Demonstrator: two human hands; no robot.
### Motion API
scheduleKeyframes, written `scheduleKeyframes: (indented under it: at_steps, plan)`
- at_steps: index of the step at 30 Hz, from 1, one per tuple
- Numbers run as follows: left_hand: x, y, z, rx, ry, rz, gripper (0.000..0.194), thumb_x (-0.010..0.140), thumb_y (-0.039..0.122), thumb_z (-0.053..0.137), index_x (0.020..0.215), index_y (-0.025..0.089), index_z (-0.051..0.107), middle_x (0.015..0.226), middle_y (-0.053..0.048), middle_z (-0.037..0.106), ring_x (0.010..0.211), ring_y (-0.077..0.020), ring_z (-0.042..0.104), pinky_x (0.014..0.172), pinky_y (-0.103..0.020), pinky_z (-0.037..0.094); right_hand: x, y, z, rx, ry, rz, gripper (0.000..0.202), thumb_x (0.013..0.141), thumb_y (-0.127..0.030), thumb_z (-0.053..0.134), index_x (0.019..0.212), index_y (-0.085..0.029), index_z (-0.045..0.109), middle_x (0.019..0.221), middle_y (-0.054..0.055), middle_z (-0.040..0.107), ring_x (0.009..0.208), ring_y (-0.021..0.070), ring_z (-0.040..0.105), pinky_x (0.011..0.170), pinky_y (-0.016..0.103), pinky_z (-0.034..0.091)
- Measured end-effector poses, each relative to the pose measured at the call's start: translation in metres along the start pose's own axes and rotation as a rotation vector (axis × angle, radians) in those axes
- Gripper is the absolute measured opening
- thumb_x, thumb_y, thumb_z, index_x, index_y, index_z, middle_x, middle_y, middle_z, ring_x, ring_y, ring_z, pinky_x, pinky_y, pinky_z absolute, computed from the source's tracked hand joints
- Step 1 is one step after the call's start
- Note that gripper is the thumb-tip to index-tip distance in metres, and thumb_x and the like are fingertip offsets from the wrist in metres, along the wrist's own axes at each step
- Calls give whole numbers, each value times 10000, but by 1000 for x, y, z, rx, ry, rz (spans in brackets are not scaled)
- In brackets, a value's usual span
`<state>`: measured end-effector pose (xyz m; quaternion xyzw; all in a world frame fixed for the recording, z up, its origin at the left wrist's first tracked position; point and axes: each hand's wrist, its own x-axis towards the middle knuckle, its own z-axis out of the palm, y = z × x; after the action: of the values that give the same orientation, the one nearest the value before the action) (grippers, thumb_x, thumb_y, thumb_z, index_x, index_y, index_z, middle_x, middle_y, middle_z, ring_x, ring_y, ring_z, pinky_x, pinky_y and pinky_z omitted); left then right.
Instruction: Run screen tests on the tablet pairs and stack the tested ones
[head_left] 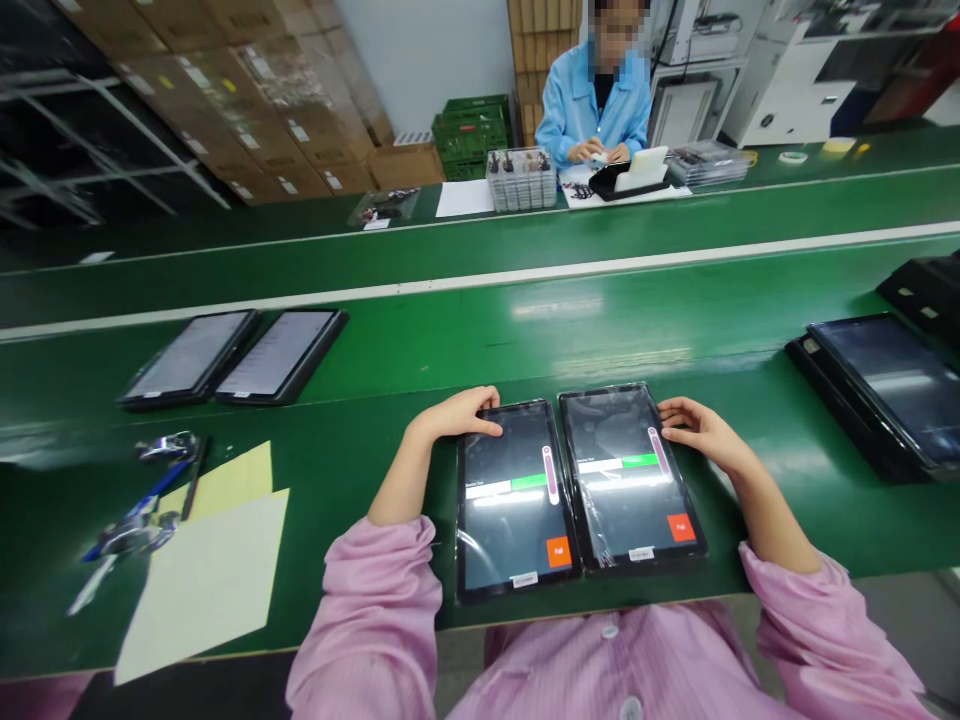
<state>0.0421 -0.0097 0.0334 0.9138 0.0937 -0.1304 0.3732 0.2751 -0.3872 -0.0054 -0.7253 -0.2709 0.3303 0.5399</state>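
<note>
Two tablets (516, 508) lie at the lower centre of the frame, our left hand (465, 412) at one's upper corner and right hand (699, 432) beside the other, both loosely open, so uneven pushing could knock their edges together.

Near the tabletop's (352, 450) near edge, a left tablet (510, 530) and a right tablet (622, 515) lie side by side. The left hand (461, 412) is at the former's far left corner, the right hand (697, 430) at the latter's far right corner. Two spare tablets (281, 355) lie farther left, paper sheets (210, 580) nearer than those. Another tablet (892, 370) lies right. Across, a co-worker (596, 100) is right of a tray stack (523, 185), crates (472, 135) behind it.
</note>
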Motion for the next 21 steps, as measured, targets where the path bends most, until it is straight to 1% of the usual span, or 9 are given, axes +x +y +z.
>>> scheduleKeyframes:
  at_steps: [4, 6, 8, 10, 12, 13, 15, 18, 21]
  plan:
    - [-4, -2, -5, -6, -2, 23, 450, 732, 600, 631, 910, 192, 566, 769, 18, 503, 724, -173, 488, 681, -281, 416, 1, 1, 0, -10, -8, -14, 521, 612, -471, 856, 1011, -210, 644, 953, 71, 649, 896, 248, 648, 933, 453, 543]
    - [-9, 2, -6, 5, 10, 29, 418, 788, 576, 589, 949, 190, 591, 796, 2, 539, 744, -183, 519, 706, -294, 430, 1, 2, 1, -15, -8, -18, 525, 613, -477, 850, 1013, -209, 641, 952, 68, 646, 891, 244, 646, 927, 451, 543]
    - [-12, 12, -1, 108, 78, 26, 340, 871, 511, 528, 979, 201, 617, 893, -32, 602, 828, -208, 566, 768, -319, 434, 1, 2, 1, -18, -5, -22, 526, 617, -485, 841, 1015, -207, 638, 953, 67, 642, 889, 240, 643, 926, 448, 541]
    - [-12, 23, 8, 292, 183, 6, 302, 936, 458, 473, 988, 211, 637, 989, -62, 638, 931, -241, 589, 833, -352, 425, 1, 2, 2, -20, -7, -23, 529, 621, -486, 835, 1021, -204, 636, 953, 66, 638, 890, 239, 641, 926, 447, 539]
    - [-8, 29, 17, 413, 247, -12, 317, 949, 477, 481, 984, 209, 646, 998, -76, 647, 966, -266, 591, 845, -369, 426, 1, 2, 2, -17, -9, -23, 534, 617, -481, 836, 1025, -204, 631, 953, 65, 634, 888, 238, 640, 927, 449, 537]
    - [-5, 29, 20, 399, 238, -9, 329, 934, 502, 511, 983, 208, 648, 980, -74, 645, 950, -266, 592, 828, -363, 434, 1, 2, 2, -13, -7, -22, 535, 615, -477, 837, 1025, -204, 628, 955, 65, 632, 886, 237, 640, 929, 450, 535]
    - [-1, 24, 20, 296, 186, 20, 348, 900, 538, 559, 979, 213, 655, 937, -53, 638, 890, -243, 594, 779, -333, 451, 1, 2, 2, -5, -2, -18, 531, 611, -465, 837, 1022, -205, 622, 962, 64, 627, 879, 232, 637, 932, 449, 531]
    - [2, 11, 10, 164, 121, 78, 362, 878, 539, 580, 1001, 213, 679, 907, -31, 638, 832, -204, 598, 765, -306, 471, 1, 2, 1, -2, -8, -13, 525, 613, -453, 835, 1020, -207, 613, 967, 64, 619, 868, 226, 634, 927, 444, 529]
    - [-2, 1, -2, 13, 75, 113, 426, 838, 534, 624, 1084, 193, 699, 944, -47, 664, 858, -205, 614, 816, -323, 490, 1, 1, 0, -6, -24, -21, 531, 617, -462, 833, 1028, -208, 612, 957, 60, 616, 870, 227, 633, 927, 444, 529]
